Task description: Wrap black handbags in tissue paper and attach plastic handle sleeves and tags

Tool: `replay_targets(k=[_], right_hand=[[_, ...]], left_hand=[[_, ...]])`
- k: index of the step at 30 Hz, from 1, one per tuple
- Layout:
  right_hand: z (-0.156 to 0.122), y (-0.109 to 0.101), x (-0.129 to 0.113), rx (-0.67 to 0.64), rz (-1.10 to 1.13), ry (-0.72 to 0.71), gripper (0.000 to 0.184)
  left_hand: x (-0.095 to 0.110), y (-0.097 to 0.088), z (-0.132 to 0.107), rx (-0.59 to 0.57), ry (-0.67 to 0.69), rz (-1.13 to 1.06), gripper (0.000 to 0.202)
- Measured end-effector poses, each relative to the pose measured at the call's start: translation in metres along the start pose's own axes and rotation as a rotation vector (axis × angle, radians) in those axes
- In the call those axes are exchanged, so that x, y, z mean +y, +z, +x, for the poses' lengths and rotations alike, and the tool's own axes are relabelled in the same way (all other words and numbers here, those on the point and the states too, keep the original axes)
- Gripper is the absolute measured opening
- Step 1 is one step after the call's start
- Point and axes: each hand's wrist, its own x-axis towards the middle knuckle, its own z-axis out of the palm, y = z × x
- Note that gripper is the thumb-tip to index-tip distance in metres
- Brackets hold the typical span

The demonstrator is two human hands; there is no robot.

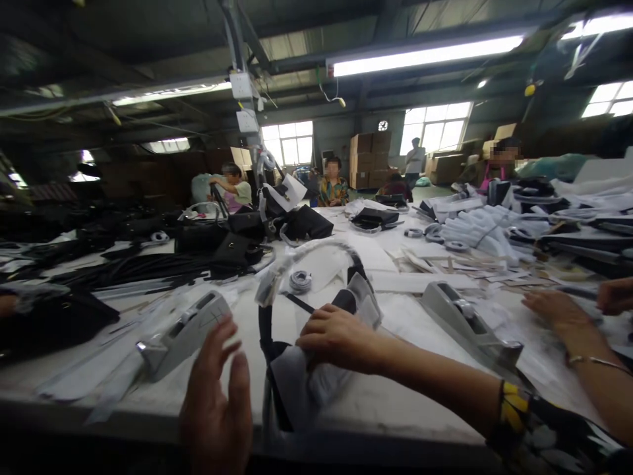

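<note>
A black handbag point(277, 389) stands in front of me at the table's near edge. Its raised handle point(316, 247) is wrapped in clear film, and pale padding point(299, 379) shows at its opening. My right hand point(341, 340) reaches over the bag from the right, fingers bent and gripping at the top; the fingertips are partly hidden. My left hand point(217, 402) is raised to the left of the bag, empty, with thumb and fingers apart. Just beyond it sits a grey tape dispenser point(185, 336).
A second tape dispenser point(467, 323) stands right of the bag. Another person's hand point(558, 313) works at far right. A roll of wrapped strip point(299, 282) lies behind the bag. More black bags point(309, 224) and white padding point(479, 231) cover the table further back; several people sit beyond.
</note>
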Motion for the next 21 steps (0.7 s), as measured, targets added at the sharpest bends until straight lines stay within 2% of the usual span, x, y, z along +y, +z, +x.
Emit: replay_targets(k=[2, 4, 7, 9, 12, 14, 16, 18, 21], right_hand=[[0.001, 0.013, 0.001, 0.018, 0.019, -0.028, 0.034], [0.001, 0.024, 0.004, 0.025, 0.045, -0.008, 0.038], [-0.003, 0.023, 0.005, 0.013, 0.133, 0.030, 0.043], [-0.010, 0.012, 0.002, 0.001, 0.243, 0.024, 0.046], [-0.017, -0.010, 0.000, 0.001, 0.471, 0.046, 0.047], [-0.012, -0.020, 0.007, 0.038, 0.578, 0.144, 0.041], [0.003, -0.024, 0.024, 0.053, 0.501, 0.296, 0.034], [0.026, -0.021, 0.050, -0.002, 0.307, 0.419, 0.027], [0.065, -0.013, 0.089, -0.168, 0.152, 0.441, 0.019]], left_hand=[[0.014, 0.007, 0.045, -0.097, -0.187, -0.180, 0.048], [0.022, 0.019, 0.075, -0.305, -0.393, -0.377, 0.058], [0.023, 0.032, 0.087, -0.622, -0.551, -0.502, 0.059], [0.020, 0.032, 0.080, -0.737, -0.555, -0.501, 0.048], [0.013, 0.025, 0.065, -0.765, -0.524, -0.482, 0.037], [0.009, 0.019, 0.057, -0.773, -0.529, -0.451, 0.037], [0.006, 0.016, 0.051, -0.817, -0.534, -0.421, 0.040], [0.006, 0.015, 0.047, -0.856, -0.559, -0.421, 0.044], [0.009, 0.019, 0.047, -0.789, -0.689, -0.512, 0.056]])
